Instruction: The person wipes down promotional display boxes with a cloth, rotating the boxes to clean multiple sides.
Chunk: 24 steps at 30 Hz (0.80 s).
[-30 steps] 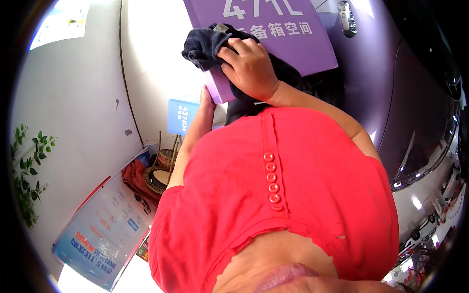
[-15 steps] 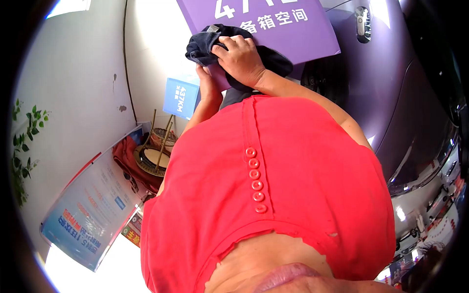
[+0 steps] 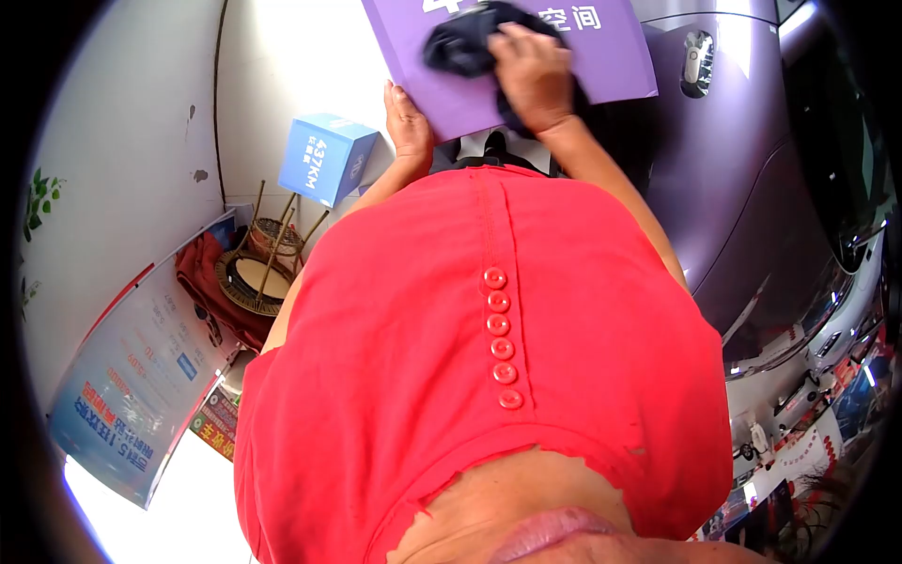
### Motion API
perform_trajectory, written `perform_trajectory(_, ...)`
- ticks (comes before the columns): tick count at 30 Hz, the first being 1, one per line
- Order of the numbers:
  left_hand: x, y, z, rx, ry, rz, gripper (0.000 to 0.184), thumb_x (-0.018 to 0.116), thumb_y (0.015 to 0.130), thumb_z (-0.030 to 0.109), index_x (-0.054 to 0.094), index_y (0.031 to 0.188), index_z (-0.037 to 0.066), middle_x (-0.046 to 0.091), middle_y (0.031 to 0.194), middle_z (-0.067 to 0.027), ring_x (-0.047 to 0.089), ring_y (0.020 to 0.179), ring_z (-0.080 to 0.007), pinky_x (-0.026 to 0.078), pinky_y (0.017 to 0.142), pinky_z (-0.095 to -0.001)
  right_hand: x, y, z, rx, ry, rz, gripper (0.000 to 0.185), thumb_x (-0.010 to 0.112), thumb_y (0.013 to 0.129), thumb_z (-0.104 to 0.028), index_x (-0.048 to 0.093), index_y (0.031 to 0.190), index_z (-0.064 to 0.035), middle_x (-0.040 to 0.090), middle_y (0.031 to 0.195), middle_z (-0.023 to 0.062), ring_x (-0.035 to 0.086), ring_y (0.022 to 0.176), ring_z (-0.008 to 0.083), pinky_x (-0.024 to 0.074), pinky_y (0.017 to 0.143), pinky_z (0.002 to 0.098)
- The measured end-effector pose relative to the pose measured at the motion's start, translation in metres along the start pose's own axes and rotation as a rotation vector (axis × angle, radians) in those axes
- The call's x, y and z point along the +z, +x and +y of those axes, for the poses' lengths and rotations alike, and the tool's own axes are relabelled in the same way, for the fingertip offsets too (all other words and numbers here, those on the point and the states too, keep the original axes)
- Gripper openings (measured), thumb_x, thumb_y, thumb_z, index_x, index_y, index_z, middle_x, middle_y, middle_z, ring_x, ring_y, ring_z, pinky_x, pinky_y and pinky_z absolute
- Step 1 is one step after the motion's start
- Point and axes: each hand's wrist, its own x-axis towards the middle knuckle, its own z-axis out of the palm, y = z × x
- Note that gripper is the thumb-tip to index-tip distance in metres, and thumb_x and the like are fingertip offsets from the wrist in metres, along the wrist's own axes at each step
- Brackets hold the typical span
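A large purple box (image 3: 611,70) with white lettering is in front of me at the top of the view. My right hand (image 3: 536,77) presses a dark cloth (image 3: 460,42) against the box's lettered face, its fingers curled over the fabric. The cloth bunches up left of the hand, and another part hangs beneath it. My left hand (image 3: 408,122) lies at the box's left edge, fingers pointing up and touching it.
A blue box (image 3: 324,158) marked 437KM stands at the left, near an upturned stool (image 3: 254,277) and red cloth (image 3: 202,282). A printed banner (image 3: 141,395) leans lower left. A purple car (image 3: 723,179) is close on the right.
My right hand and the cloth have moved right and up across the purple box. My left hand has shifted from beneath the cloth to the box's left edge. More of the blue box shows.
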Motion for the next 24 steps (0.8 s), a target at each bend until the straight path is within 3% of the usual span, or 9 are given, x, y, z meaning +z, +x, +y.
perform_trajectory(3,0.003,-0.006,0.016,-0.098,-0.101,0.001,0.060,0.030,0.109,0.039,0.033,0.150,-0.005,0.038,0.154,-0.0212,0.036,0.144,-0.0309,0.028,0.117,-0.0354,-0.029,-0.012,0.088,0.149,-0.193,-0.108,0.030,0.064,0.083,-0.016,0.065,0.113,-0.0140,0.063,0.123,0.0053,0.061,0.104,0.0281,0.0491,0.089,0.0433)
perform_trajectory(7,0.000,-0.004,0.022,-0.112,-0.207,-0.107,0.056,0.024,0.109,0.039,0.036,0.151,0.005,0.044,0.149,-0.0120,0.043,0.134,-0.0226,0.031,0.113,-0.0327,-0.032,-0.040,0.188,0.319,-0.249,0.133,0.022,0.059,0.087,-0.018,0.066,0.107,-0.0128,0.067,0.111,0.0095,0.063,0.092,0.0343,0.0504,0.085,0.0455)
perform_trajectory(9,-0.001,-0.008,0.033,-0.185,-0.277,-0.102,0.056,0.025,0.109,0.040,0.036,0.152,0.006,0.045,0.148,-0.0116,0.044,0.133,-0.0232,0.031,0.113,-0.0323,-0.031,-0.042,0.174,0.422,-0.322,0.000,0.022,0.060,0.087,-0.022,0.066,0.106,-0.0123,0.066,0.107,0.0099,0.062,0.090,0.0359,0.0507,0.082,0.0468)
perform_trajectory(11,0.000,-0.006,0.036,-0.250,-0.347,-0.093,0.057,0.027,0.109,0.042,0.036,0.153,0.007,0.046,0.148,-0.0112,0.045,0.133,-0.0237,0.032,0.112,-0.0320,-0.041,-0.023,0.122,0.340,-0.323,-0.078,0.022,0.061,0.086,-0.020,0.066,0.106,-0.0099,0.063,0.104,0.0108,0.059,0.089,0.0328,0.0481,0.080,0.0446)
perform_trajectory(14,-0.003,-0.004,0.030,-0.380,-0.322,-0.069,0.062,0.031,0.107,0.047,0.036,0.153,0.005,0.045,0.149,-0.0098,0.042,0.135,-0.0217,0.029,0.114,-0.0315,-0.024,-0.017,0.038,0.087,-0.095,-0.121,0.018,0.063,0.080,-0.017,0.066,0.098,-0.0187,0.059,0.098,0.0058,0.055,0.083,0.0261,0.0448,0.077,0.0411)
perform_trajectory(18,-0.013,-0.003,0.021,-0.452,-0.450,-0.129,0.066,0.041,0.101,0.058,0.055,0.137,0.005,0.061,0.129,-0.0098,0.058,0.115,-0.0198,0.046,0.099,-0.0336,-0.007,-0.013,-0.061,-0.207,0.308,-0.112,0.017,0.064,0.083,-0.020,0.068,0.099,-0.0214,0.063,0.105,-0.0035,0.058,0.093,0.0213,0.0471,0.079,0.0395)
perform_trajectory(21,-0.018,-0.004,0.028,-0.407,-0.255,-0.261,0.062,0.038,0.104,0.053,0.051,0.141,0.005,0.058,0.133,-0.0113,0.056,0.119,-0.0206,0.044,0.103,-0.0335,-0.017,-0.010,-0.049,-0.237,0.485,-0.174,0.024,0.065,0.084,-0.018,0.068,0.107,-0.0227,0.065,0.115,-0.0040,0.061,0.099,0.0214,0.0485,0.083,0.0386)
perform_trajectory(23,-0.007,-0.005,0.033,-0.313,-0.363,-0.100,0.063,0.034,0.107,0.048,0.034,0.153,0.005,0.046,0.148,-0.0102,0.047,0.130,-0.0209,0.037,0.109,-0.0329,-0.036,-0.009,-0.013,-0.159,0.386,-0.243,0.029,0.066,0.082,-0.016,0.067,0.111,-0.0205,0.065,0.117,-0.0006,0.061,0.100,0.0242,0.0489,0.085,0.0402)
perform_trajectory(24,-0.004,-0.006,0.033,-0.315,-0.370,-0.095,0.063,0.034,0.107,0.048,0.034,0.153,0.005,0.046,0.148,-0.0102,0.047,0.130,-0.0209,0.037,0.109,-0.0329,-0.039,-0.014,0.015,-0.121,0.356,-0.220,0.031,0.065,0.082,-0.014,0.066,0.112,-0.0191,0.064,0.118,0.0015,0.061,0.100,0.0260,0.0488,0.086,0.0412)
